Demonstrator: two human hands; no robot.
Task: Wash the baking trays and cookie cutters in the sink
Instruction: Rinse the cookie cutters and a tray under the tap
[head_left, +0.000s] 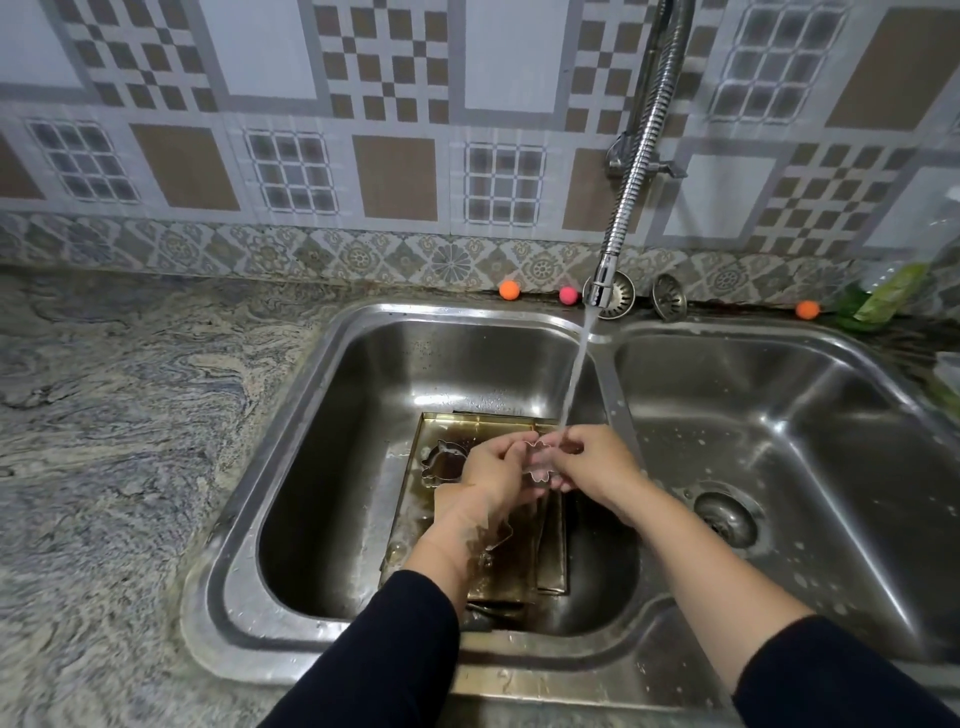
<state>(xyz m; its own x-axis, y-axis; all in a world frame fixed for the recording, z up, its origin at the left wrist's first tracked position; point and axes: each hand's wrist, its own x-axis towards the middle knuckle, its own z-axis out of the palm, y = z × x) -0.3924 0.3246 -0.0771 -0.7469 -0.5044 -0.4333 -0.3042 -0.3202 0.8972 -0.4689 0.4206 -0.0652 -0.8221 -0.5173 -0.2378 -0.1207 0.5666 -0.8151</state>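
Both hands meet over the left sink basin (332, 467) under the running water. My left hand (498, 475) and my right hand (597, 467) pinch a small metal cookie cutter (540, 460) between them, and the stream from the tap (602, 283) falls onto it. Below the hands lie golden baking trays (447, 434), stacked and wet, partly hidden by my arms. A second metal cookie cutter (441, 462) rests in the top tray, left of my left hand. Another cutter shape shows faintly near my left wrist.
The right basin (831, 441) holds only its drain (727, 517). Two strainer plugs (670, 296) lean at the back rim. Small orange and pink balls (509, 290) sit along the wall. A marbled counter (130, 415) spreads to the left; green packaging (888, 299) lies far right.
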